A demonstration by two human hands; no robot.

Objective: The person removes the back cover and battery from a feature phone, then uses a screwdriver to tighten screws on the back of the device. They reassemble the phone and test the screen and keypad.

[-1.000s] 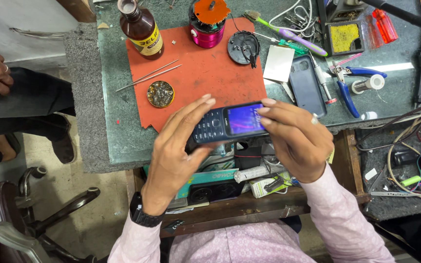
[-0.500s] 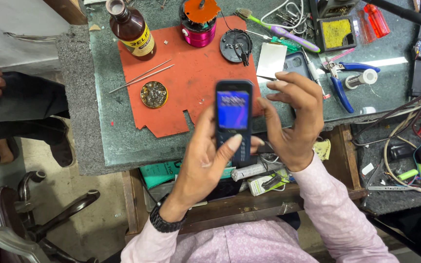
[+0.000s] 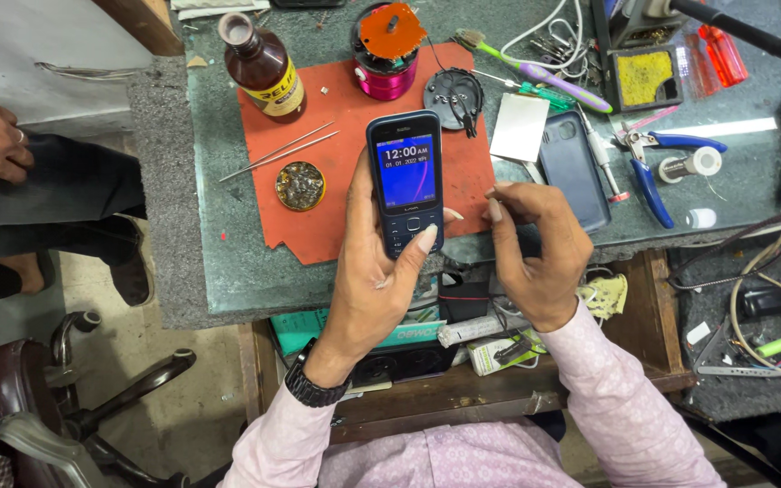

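While the left hand (image 3: pixel 381 271) grips a dark-blue keypad phone (image 3: pixel 406 181) upright over the orange mat (image 3: pixel 336 172), screen lit, the empty right hand (image 3: pixel 535 244) hovers half-curled beside it, suggesting a power-on check needing careful thumb presses.

We note pale pink patterned shirt sleeves (image 3: pixel 625 398) at lower frame, buttoned cuffs, and a black wristwatch (image 3: pixel 311 389) on the left wrist, lower centre-left.

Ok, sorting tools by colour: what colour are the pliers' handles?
Blue, on the pliers at the bench's right; the head view shows them.
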